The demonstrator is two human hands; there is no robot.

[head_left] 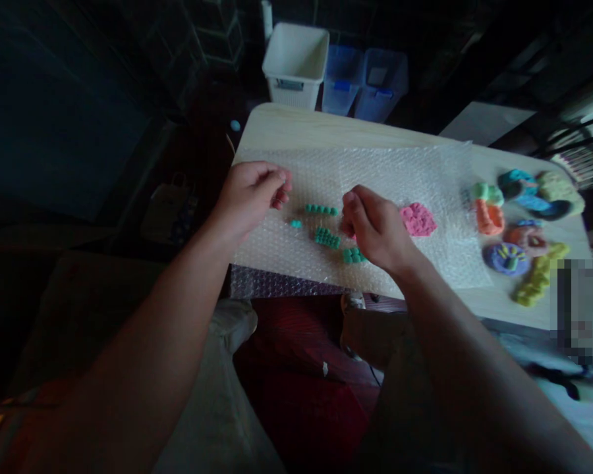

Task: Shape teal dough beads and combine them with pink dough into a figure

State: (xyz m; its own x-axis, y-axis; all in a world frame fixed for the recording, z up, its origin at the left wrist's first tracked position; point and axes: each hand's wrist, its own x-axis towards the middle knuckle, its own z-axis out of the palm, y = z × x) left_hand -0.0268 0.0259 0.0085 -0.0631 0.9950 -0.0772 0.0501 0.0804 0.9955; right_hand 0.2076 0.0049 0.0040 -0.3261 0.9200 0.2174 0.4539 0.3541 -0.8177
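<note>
Small teal modelling-clay pieces (326, 237) lie in short rows on bubble wrap (375, 174) spread over a pale wooden table (296, 125), between the two hands. The left hand (250, 201) hangs just beside them and the right hand (375, 230) just over their right end, both with fingers curled into a pinch, though whether either grips anything is hard to tell. A pink clay patch (418, 219) lies just past the right hand, and other coloured clay shapes (526, 227) sit farther along the table.

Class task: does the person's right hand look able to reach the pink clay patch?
Probably yes: the right hand sits just beside the pink clay patch on the bubble wrap, with nothing between them.
</note>
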